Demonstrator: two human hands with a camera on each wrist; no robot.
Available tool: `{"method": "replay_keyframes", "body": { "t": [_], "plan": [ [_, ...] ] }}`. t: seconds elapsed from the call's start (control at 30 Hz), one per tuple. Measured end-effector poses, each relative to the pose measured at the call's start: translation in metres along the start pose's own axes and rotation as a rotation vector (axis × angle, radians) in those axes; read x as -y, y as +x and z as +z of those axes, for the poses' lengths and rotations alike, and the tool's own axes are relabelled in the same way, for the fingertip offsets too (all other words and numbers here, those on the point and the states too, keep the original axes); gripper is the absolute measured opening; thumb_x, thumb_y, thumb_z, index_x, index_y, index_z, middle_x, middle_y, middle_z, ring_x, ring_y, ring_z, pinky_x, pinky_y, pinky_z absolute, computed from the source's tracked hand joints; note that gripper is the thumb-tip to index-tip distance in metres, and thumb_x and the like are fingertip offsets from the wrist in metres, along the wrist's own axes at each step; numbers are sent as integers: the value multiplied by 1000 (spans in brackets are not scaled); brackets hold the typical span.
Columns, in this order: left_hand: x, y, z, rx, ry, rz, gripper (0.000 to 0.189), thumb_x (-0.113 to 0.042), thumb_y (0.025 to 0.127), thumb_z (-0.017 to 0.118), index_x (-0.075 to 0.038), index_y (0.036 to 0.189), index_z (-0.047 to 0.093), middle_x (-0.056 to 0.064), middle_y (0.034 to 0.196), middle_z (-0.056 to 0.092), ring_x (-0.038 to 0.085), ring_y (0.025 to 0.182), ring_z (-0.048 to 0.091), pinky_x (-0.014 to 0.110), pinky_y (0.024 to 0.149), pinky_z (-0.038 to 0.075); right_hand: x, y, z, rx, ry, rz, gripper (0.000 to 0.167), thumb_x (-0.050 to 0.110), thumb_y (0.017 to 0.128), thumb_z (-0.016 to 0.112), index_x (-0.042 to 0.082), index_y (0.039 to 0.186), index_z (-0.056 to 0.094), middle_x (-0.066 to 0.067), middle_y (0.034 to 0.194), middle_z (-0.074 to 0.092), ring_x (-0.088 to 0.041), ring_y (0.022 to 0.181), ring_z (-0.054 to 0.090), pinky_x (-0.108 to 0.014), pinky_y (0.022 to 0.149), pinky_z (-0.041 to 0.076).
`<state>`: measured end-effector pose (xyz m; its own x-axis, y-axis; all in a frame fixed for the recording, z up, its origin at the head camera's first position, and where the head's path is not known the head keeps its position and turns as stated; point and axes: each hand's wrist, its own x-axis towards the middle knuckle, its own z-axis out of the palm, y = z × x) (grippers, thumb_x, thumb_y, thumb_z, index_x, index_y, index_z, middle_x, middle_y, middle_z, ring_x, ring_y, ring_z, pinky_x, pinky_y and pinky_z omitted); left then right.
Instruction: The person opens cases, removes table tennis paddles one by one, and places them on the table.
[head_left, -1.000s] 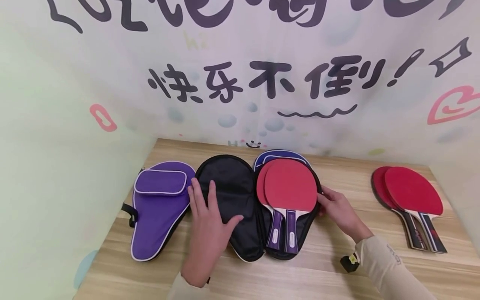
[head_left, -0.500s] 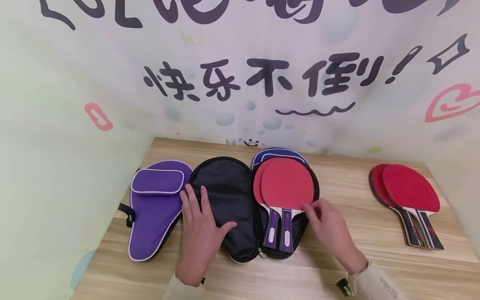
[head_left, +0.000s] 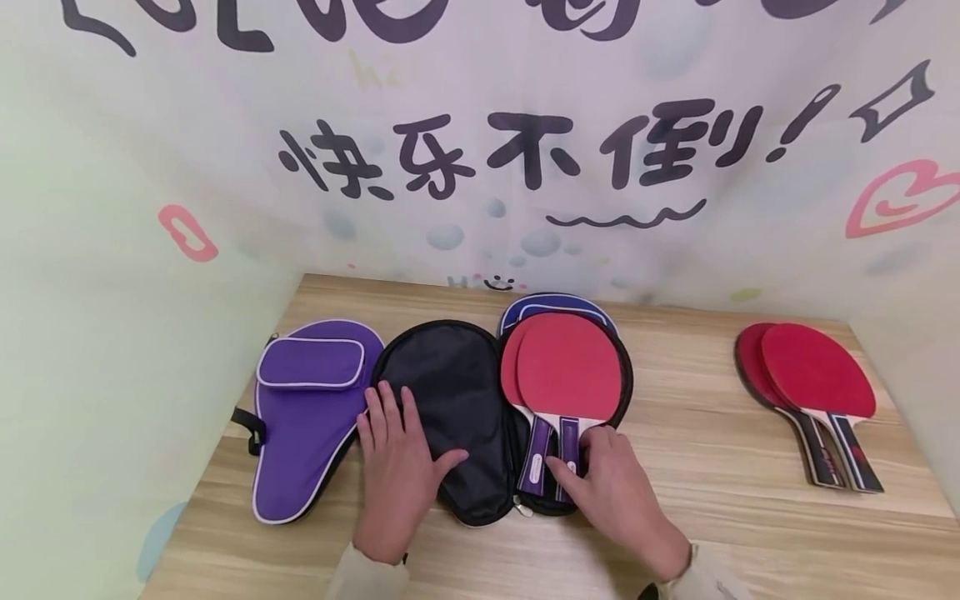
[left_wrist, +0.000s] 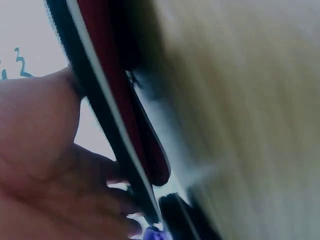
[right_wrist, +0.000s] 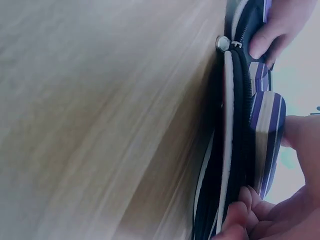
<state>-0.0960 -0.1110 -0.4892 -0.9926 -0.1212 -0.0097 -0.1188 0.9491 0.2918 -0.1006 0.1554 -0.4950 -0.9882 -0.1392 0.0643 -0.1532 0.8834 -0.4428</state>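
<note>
Two overlapping red paddles (head_left: 568,367) lie in the unzipped case (head_left: 627,383), where the right hand (head_left: 613,492), pinching the upper handle (head_left: 567,435), should ideally ease it clear of the zip pull (right_wrist: 223,44) (left hand (head_left: 397,475) spread at the flap's (head_left: 463,392) edge).

Bat (head_left: 572,367): rubber face, matt, smooth; handle (right_wrist: 265,117) wood-lk. Case (head_left: 450,367): cloth, sl. sheen; zip pull (right_wrist: 223,44) metal, shiny. Table (head_left: 757,533): wood-gr., smooth.

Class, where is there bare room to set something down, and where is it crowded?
Widest: tabletop between the open black case and the far-right paddles. Smaller: in front of that case, between left hand and right hand. Crowded: where it adjoins the purple case and blue case.
</note>
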Motion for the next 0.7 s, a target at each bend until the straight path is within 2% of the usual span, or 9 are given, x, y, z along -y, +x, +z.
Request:
{"method": "replay_keyframes", "body": {
  "t": [0.13, 0.27, 0.4, 0.57, 0.7],
  "plan": [
    [2, 1, 5, 13, 32, 6, 119, -68, 79, 73, 6, 158, 26, 32, 168, 12, 48, 158, 7, 63, 126, 15, -4, -1, -5, -19, 84, -6, 30, 25, 84, 80, 4, 89, 59, -3, 82, 53, -14, 79, 47, -29, 68, 41],
    [3, 2, 7, 26, 48, 8, 121, -71, 78, 72, 6, 159, 24, 32, 168, 11, 47, 158, 6, 63, 126, 15, -9, -6, -12, -66, 147, 37, 27, 14, 84, 77, -3, 101, 64, -6, 86, 57, -13, 77, 50, -23, 63, 43],
    [4, 3, 9, 28, 57, 7, 122, -71, 77, 72, 5, 159, 24, 31, 168, 10, 47, 158, 5, 63, 126, 15, -18, -9, -19, -192, 148, 37, 33, 8, 85, 74, -6, 114, 66, -10, 93, 62, -16, 76, 53, -22, 59, 44],
    [5, 3, 9, 45, 49, 0, 123, -72, 77, 72, 5, 159, 23, 31, 169, 8, 47, 159, 2, 64, 127, 13, -33, -10, -23, -359, 101, -55, 30, 10, 80, 86, 1, 104, 72, -5, 84, 64, -9, 71, 49, -19, 58, 40],
    [4, 3, 8, 62, 42, -6, 124, -72, 77, 72, 5, 160, 21, 30, 169, 5, 46, 159, 0, 64, 127, 11, -43, -12, -29, -489, 144, -99, 31, 6, 74, 89, 0, 100, 73, -4, 77, 62, -1, 64, 45, -13, 54, 37]
  ]
}}
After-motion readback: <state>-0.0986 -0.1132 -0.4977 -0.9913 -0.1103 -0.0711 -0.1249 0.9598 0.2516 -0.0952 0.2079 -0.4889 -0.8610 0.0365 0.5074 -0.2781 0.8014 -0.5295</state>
